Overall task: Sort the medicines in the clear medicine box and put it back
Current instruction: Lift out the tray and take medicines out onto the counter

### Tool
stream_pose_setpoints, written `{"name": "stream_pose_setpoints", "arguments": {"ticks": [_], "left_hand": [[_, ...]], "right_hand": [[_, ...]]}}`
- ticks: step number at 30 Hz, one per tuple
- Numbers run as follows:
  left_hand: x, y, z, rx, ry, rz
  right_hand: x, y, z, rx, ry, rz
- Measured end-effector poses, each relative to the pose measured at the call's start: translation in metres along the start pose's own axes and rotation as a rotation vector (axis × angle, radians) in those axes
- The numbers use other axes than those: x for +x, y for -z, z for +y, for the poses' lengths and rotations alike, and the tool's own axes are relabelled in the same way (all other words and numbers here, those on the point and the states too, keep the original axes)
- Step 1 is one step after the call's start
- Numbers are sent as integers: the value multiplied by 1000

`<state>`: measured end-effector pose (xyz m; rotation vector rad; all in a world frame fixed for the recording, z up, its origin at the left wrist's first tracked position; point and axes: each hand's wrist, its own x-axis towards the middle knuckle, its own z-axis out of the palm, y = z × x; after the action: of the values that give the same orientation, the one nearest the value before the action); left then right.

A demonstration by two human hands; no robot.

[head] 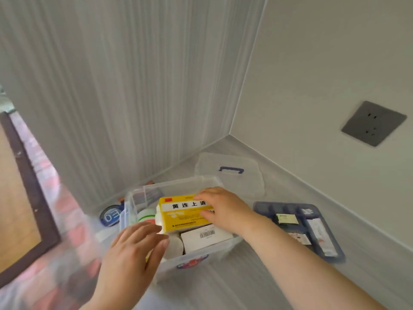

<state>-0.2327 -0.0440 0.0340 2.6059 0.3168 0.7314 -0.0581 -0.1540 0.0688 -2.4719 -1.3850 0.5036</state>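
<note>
The clear medicine box (174, 186) stands open on a grey counter in a corner. A yellow medicine carton (181, 217) with black characters sits upright inside it, and my right hand (223, 209) grips the carton's right end. Below it lies a white carton with a barcode (205, 237). A white bottle with a green and red label (146, 214) stands at the box's left side. My left hand (134, 249) hovers over the box's near left part, fingers apart, holding nothing.
The clear lid with a blue handle (231, 170) lies behind the box. A blue divider tray (297, 229) holding small packets lies to the right. A round dark blue item (110, 217) sits left of the box. A grey wall socket (373, 123) is on the right wall.
</note>
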Motion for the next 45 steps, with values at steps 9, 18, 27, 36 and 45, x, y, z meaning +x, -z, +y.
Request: {"name": "stream_pose_setpoints", "arguments": {"ticks": [9,18,27,36,45], "left_hand": [[-11,-14,-9,225,69,73],[-11,-17,-10,239,88,63],[-10,-14,-5,264,95,38],[-10,-15,-4,256,96,60],[-11,-12,-2,244,101,30]], "right_hand": [[52,5,-12,-35,-188,-401],[50,16,-6,91,-102,-346],[40,23,0,247,-112,-229],[44,40,1,292,-118,-151],[-5,76,26,393,-219,52]]}}
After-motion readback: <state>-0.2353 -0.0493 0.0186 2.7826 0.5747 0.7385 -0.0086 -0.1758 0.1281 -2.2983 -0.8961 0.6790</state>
